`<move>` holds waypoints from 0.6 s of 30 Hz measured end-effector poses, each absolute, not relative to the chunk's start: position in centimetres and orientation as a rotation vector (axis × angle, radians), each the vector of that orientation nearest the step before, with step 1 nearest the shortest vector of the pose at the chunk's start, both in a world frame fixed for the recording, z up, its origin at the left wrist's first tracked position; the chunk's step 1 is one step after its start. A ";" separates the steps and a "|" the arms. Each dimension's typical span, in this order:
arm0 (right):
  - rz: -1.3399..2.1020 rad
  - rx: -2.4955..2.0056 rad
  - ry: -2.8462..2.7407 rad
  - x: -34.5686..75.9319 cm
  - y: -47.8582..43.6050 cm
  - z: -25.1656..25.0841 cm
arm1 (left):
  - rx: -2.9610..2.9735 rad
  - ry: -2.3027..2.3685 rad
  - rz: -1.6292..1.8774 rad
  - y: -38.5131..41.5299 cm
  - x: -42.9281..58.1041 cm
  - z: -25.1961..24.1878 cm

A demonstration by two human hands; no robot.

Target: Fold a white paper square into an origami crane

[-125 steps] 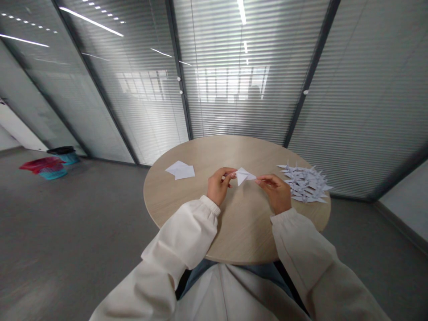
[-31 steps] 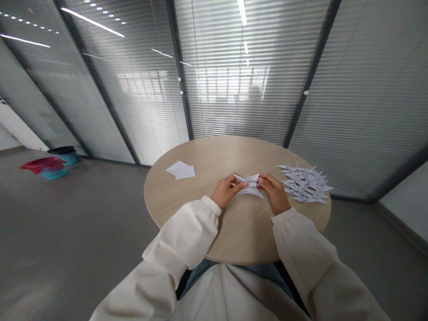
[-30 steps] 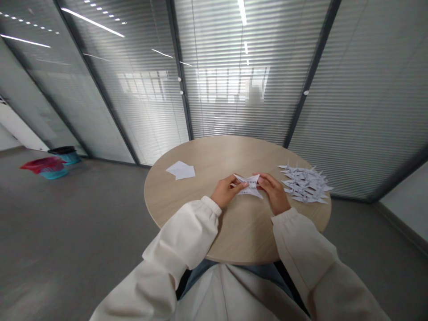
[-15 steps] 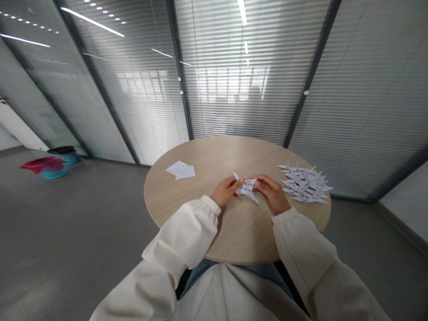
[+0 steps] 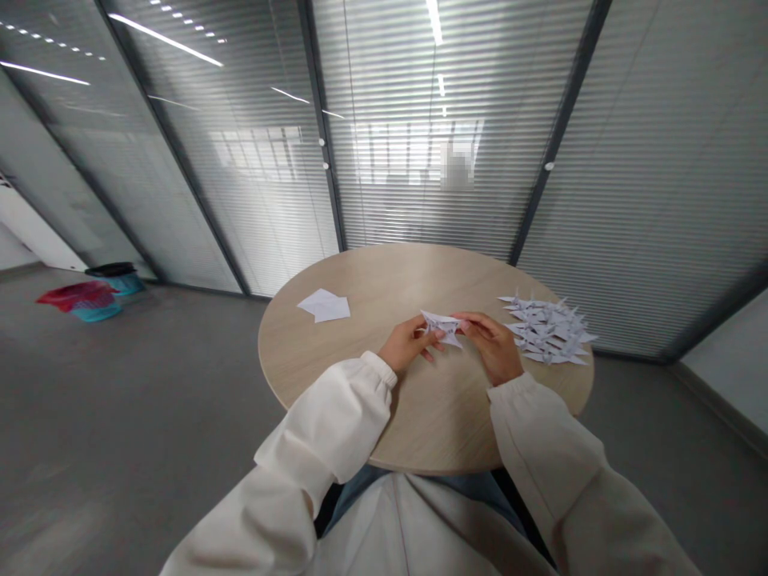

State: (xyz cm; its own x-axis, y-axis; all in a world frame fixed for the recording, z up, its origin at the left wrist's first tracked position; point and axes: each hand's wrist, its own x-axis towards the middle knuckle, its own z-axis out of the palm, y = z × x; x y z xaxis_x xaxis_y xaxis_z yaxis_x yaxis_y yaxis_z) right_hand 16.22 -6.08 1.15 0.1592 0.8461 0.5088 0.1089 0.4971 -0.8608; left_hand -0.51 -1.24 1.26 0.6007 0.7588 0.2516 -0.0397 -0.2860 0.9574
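A small folded white paper piece [image 5: 442, 326] is held just above the round wooden table [image 5: 420, 408], between both hands. My left hand [image 5: 408, 346] pinches its left end with thumb and fingertips. My right hand [image 5: 495, 346] pinches its right end, fingers curled. Both sleeves are cream-coloured. To the right of my right hand lies a pile of several finished folded paper figures [image 5: 547, 330]. Two flat white paper sheets [image 5: 325, 306] lie on the table's far left.
Glass partitions with blinds stand right behind the table. On the grey floor at the far left sit a black bin [image 5: 113, 272] and a red-lined teal basket [image 5: 84, 300].
The paper piece has been folded narrower between my hands and lifted slightly; both hands stayed in place, with the fingers shifting along the paper.
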 end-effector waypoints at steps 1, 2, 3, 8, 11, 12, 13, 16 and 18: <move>0.665 -0.932 -1.330 16.2 -6.1 1.2 | 1.716 0.615 0.898 -1.1 -0.6 1.3; 0.671 -0.926 -1.330 16.2 -6.0 1.1 | 1.740 0.630 0.915 -1.0 -0.6 1.3; 0.676 -0.922 -1.331 16.2 -6.0 1.1 | 1.763 0.642 0.926 -1.0 -0.7 1.3; 0.580 -0.954 -1.357 16.3 -6.1 1.0 | 1.817 0.663 0.936 -1.0 -0.8 1.5; 0.239 -0.992 -1.408 16.2 -6.4 1.2 | 1.803 0.665 0.916 -1.1 -0.6 1.5; 0.106 -1.000 -1.432 16.1 -6.4 1.3 | 1.798 0.668 0.909 -1.1 -0.6 1.5; -0.009 -1.005 -1.462 16.0 -6.5 1.2 | 1.795 0.668 0.903 -1.1 -0.5 1.5; -0.190 -1.027 -1.579 15.8 -6.3 0.9 | 1.802 0.668 0.880 -1.1 -0.3 1.3; -0.247 -1.078 -1.620 15.8 -6.0 0.6 | 1.819 0.669 0.872 -1.1 -0.2 1.1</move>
